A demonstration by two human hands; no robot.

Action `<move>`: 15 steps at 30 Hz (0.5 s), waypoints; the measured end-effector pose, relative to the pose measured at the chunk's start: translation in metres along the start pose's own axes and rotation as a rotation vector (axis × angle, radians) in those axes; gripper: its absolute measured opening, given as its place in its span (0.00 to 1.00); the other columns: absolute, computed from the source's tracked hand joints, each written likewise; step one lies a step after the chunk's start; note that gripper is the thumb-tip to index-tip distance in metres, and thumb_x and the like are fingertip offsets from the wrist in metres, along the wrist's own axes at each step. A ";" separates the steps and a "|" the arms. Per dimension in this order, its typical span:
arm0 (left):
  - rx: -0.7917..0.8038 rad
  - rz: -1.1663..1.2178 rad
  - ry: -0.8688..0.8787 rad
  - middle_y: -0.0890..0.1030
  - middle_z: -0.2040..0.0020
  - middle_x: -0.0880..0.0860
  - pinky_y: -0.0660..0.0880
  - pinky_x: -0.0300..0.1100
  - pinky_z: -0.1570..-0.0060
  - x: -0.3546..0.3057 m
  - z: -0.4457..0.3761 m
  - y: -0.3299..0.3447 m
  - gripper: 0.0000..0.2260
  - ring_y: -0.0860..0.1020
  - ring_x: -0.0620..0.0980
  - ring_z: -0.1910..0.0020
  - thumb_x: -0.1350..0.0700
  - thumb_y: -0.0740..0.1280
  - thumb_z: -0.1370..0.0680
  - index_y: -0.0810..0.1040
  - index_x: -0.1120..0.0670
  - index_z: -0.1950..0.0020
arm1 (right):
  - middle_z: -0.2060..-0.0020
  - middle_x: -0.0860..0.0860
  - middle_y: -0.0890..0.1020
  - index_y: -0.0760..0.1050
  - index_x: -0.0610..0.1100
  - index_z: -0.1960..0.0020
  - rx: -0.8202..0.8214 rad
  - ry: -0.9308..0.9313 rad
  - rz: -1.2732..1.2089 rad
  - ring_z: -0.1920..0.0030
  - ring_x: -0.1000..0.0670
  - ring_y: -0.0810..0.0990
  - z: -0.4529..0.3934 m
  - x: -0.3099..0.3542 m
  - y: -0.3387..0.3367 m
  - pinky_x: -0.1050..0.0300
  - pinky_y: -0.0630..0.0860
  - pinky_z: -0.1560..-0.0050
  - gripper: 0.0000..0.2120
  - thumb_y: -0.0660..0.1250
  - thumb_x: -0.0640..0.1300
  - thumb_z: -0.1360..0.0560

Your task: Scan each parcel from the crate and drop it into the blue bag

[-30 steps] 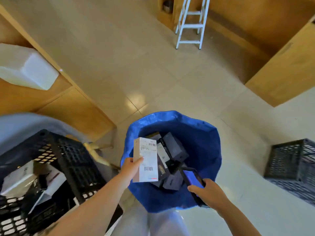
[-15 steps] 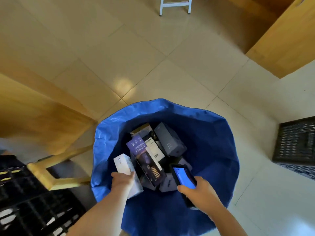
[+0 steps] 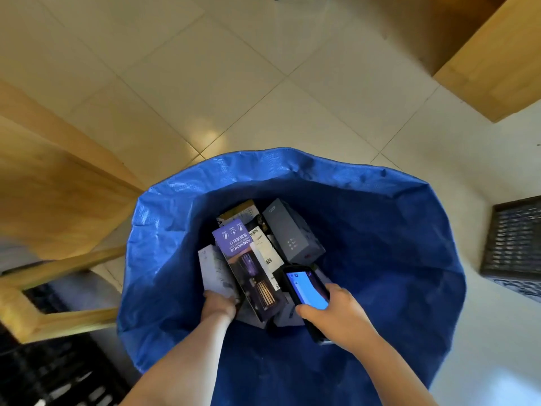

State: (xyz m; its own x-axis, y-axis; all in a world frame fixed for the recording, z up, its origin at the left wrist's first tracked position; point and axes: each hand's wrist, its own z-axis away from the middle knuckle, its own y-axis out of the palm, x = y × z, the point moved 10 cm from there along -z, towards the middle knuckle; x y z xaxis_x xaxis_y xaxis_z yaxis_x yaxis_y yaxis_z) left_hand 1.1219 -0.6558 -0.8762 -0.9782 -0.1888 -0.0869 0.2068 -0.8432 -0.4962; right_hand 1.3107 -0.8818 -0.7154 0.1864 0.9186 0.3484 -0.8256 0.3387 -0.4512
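Note:
The blue bag (image 3: 395, 230) stands open on the floor right below me, with several boxed parcels heaped inside. My left hand (image 3: 219, 306) reaches deep into the bag and holds the near end of a white box parcel (image 3: 215, 271), which lies against the pile beside a purple-topped box (image 3: 243, 259). A grey box (image 3: 292, 232) lies farther back. My right hand (image 3: 342, 315) grips a black handheld scanner (image 3: 307, 288) with a lit blue screen over the bag's opening. A corner of the black crate (image 3: 58, 376) shows at the lower left.
A second black crate (image 3: 515, 247) sits on the tiled floor to the right. Wooden furniture (image 3: 503, 63) fills the upper right. A wooden frame (image 3: 58, 288) and wooden shelf unit (image 3: 44, 186) stand close on the left of the bag.
My left hand has carried the white parcel from above the bag's rim down inside, onto the pile. The view has tilted down and closer; the scanner hand stays over the bag.

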 end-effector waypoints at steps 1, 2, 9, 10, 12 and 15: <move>0.018 0.011 0.022 0.73 0.34 0.61 0.73 0.50 0.40 -0.002 0.001 0.000 0.29 0.75 0.63 0.38 0.53 0.70 0.23 0.60 0.61 0.29 | 0.50 0.53 0.77 0.72 0.50 0.44 0.000 0.000 -0.003 0.54 0.52 0.80 0.002 0.001 -0.001 0.52 0.83 0.52 0.26 0.72 0.61 0.37; 0.039 0.009 0.046 0.75 0.36 0.60 0.74 0.49 0.43 -0.005 0.007 -0.003 0.26 0.76 0.62 0.41 0.51 0.70 0.23 0.63 0.59 0.31 | 0.50 0.52 0.77 0.72 0.50 0.43 -0.001 -0.001 -0.005 0.54 0.52 0.80 0.006 0.003 -0.002 0.51 0.83 0.52 0.28 0.71 0.62 0.38; 0.023 -0.314 0.388 0.75 0.32 0.54 0.72 0.42 0.44 -0.036 0.088 -0.054 0.22 0.74 0.56 0.35 0.48 0.61 0.20 0.67 0.52 0.26 | 0.51 0.53 0.79 0.73 0.48 0.42 -0.018 -0.012 0.011 0.53 0.52 0.81 0.074 0.030 -0.027 0.50 0.82 0.50 0.34 0.69 0.65 0.42; -0.009 -0.362 0.450 0.75 0.32 0.54 0.73 0.44 0.41 -0.040 0.105 -0.067 0.22 0.74 0.56 0.35 0.49 0.62 0.20 0.68 0.52 0.27 | 0.51 0.52 0.79 0.73 0.48 0.42 -0.022 -0.014 0.023 0.54 0.52 0.81 0.088 0.035 -0.031 0.50 0.82 0.50 0.33 0.69 0.65 0.42; -0.071 -0.464 0.554 0.75 0.32 0.53 0.72 0.47 0.37 -0.045 0.142 -0.092 0.22 0.72 0.56 0.33 0.49 0.62 0.20 0.68 0.51 0.27 | 0.51 0.52 0.79 0.73 0.47 0.43 -0.026 -0.025 0.048 0.54 0.52 0.81 0.117 0.047 -0.039 0.51 0.82 0.51 0.31 0.70 0.63 0.40; -0.176 -0.517 0.669 0.75 0.33 0.53 0.71 0.49 0.36 -0.046 0.194 -0.130 0.21 0.73 0.55 0.34 0.49 0.62 0.20 0.70 0.51 0.28 | 0.50 0.51 0.79 0.72 0.47 0.44 -0.020 -0.065 0.090 0.55 0.53 0.79 0.159 0.066 -0.046 0.55 0.78 0.55 0.25 0.72 0.59 0.34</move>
State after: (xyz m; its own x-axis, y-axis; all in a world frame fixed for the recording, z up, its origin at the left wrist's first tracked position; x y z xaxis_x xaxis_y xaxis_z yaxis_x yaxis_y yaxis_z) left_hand 1.1436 -0.6354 -0.6401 -0.7666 0.5795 -0.2766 -0.2193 -0.6412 -0.7354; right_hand 1.2762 -0.8691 -0.5406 0.0770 0.9305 0.3581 -0.8265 0.2605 -0.4991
